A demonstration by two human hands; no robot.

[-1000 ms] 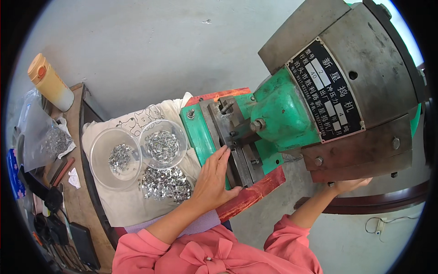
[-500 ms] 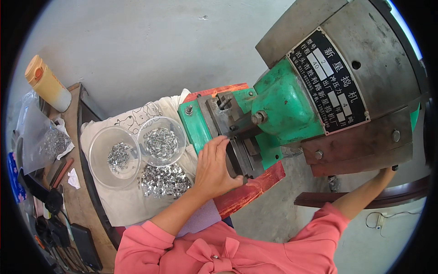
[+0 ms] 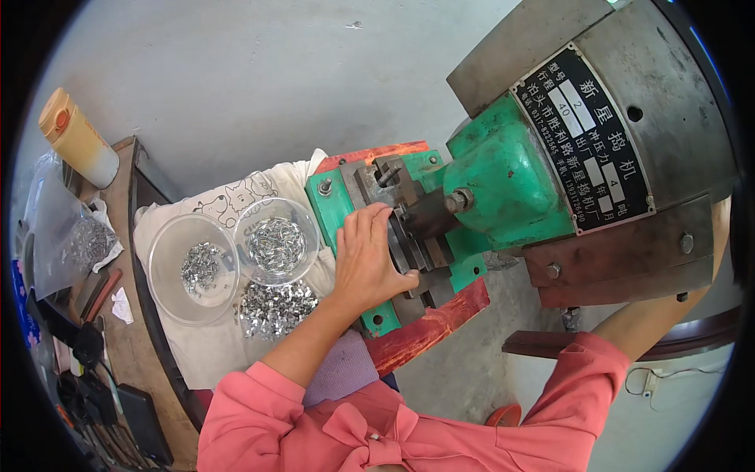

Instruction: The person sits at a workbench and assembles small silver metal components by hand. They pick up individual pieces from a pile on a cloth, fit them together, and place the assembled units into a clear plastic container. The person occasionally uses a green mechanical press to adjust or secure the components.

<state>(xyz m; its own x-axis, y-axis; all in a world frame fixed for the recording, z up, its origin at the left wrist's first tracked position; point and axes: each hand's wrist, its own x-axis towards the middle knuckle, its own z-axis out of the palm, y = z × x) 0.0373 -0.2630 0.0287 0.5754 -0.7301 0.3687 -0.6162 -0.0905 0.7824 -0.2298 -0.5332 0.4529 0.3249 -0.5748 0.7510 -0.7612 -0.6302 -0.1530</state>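
Note:
My left hand point(image 3: 366, 256) rests against a dark metal die block point(image 3: 405, 248) on the bed of a green bench press point(image 3: 503, 185). Its fingers lie along the block's far left end and the thumb reaches round the near end, so the hand grips it. The press ram with its bolt stands just right of the block. My right forearm point(image 3: 657, 318) rises behind the press's grey guard plates, which hide the right hand. Left of my left hand are a clear tub of small metal pieces point(image 3: 277, 244), a second clear tub point(image 3: 193, 271) and a loose heap of shiny pieces point(image 3: 277, 308).
The tubs and heap sit on a cream printed cloth point(image 3: 189, 362). A wooden side table point(image 3: 149, 346) at left carries a yellow bottle point(image 3: 79, 138), a plastic bag of pieces point(image 3: 82, 236) and several tools. A red board point(image 3: 436, 334) lies under the press.
My left hand has moved away from me along the die block, uncovering a bolt hole in the green bed. My right forearm has risen further behind the guard plates. The view has shifted slightly.

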